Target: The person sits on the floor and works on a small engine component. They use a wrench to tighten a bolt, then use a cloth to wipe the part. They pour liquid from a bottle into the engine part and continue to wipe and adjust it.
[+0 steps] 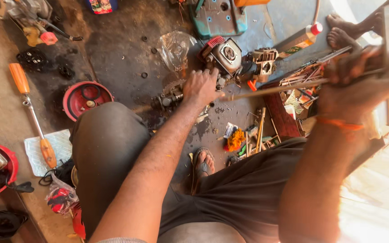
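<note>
Gripping one rod (275, 89) — right hand (361, 83); left hand (200, 87) on one engine (223, 56).

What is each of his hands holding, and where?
The right hand grips a long thin rod at its near end. The left hand clasps a small engine part on the floor.

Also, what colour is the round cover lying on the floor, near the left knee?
Red, seen in the head view: round cover.

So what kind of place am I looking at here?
Most likely a small-engine repair shop, worked on the floor. A stripped engine lies on the oily ground by the left hand, with a red cover, a screwdriver and loose parts around it.
</note>
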Tool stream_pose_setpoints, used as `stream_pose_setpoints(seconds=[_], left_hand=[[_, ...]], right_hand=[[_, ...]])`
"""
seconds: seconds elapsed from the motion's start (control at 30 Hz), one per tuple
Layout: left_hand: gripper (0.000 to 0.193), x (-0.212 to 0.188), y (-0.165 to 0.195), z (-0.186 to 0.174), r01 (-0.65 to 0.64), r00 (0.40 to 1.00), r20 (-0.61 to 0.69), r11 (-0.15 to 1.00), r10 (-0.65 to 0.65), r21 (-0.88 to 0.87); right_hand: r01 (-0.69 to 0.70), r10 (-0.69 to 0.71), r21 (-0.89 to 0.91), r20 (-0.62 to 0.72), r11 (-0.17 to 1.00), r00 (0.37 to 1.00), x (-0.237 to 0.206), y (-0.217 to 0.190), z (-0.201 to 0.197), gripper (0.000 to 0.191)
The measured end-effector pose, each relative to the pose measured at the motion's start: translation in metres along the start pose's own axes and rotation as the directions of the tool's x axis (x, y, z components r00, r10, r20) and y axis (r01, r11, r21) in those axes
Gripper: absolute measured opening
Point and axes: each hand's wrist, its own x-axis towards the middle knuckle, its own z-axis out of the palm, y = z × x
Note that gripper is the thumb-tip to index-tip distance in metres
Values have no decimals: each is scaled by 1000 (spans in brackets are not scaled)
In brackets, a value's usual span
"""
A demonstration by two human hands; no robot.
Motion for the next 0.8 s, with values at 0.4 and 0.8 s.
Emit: stream_pose_setpoints(seconds=[0.4,0.8], left_hand=[[93,0,-3,3,-6,1000,-8,1000,6,-13],[92,6,-5,13,-15,999,31,1000,14,9]], right_hand=[[150,-154,-41,-96,988,983,-25,45,6,54],[139,-137,-18,88,990,987,-29,36,11,58]])
